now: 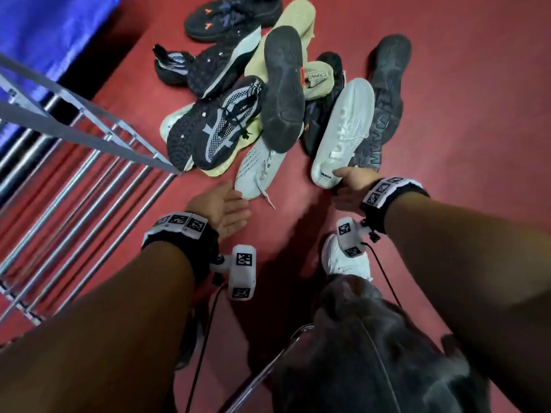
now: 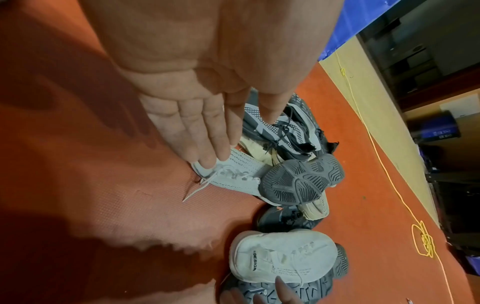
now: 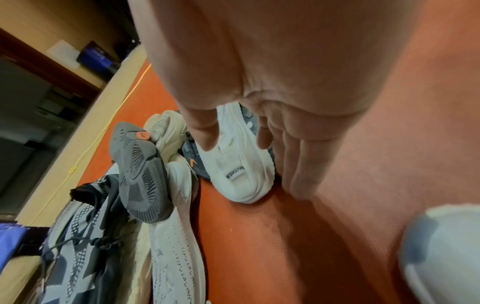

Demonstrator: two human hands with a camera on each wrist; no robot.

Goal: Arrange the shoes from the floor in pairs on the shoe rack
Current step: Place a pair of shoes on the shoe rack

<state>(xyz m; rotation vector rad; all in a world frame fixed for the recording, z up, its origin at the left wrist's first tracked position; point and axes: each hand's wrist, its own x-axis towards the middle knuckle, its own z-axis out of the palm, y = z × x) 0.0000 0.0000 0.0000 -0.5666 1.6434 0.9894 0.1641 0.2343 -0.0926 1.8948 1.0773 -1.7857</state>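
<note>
Several shoes lie heaped on the red floor (image 1: 462, 114). My left hand (image 1: 238, 201) is open, palm turned up, and its fingertips (image 2: 205, 158) touch the heel end of a white knit sneaker (image 1: 259, 171). My right hand (image 1: 343, 183) is at the heel of a second white sneaker (image 1: 343, 135) printed "DESIGN". Its thumb (image 3: 205, 133) rests on the heel top. Its fingers (image 3: 298, 164) lie straight along the shoe's side, not closed around it. The metal shoe rack (image 1: 89, 180) stands at left with bare bars.
The heap also holds a black-and-grey patterned sneaker (image 1: 217, 129), a dark shoe turned sole up (image 1: 283, 90), beige shoes (image 1: 298, 16), black shoes with orange marks (image 1: 232, 16) and another sole-up dark shoe (image 1: 384, 96). My own white-shod foot (image 1: 346, 260) stands below. Blue sheet (image 1: 53, 25) at far left.
</note>
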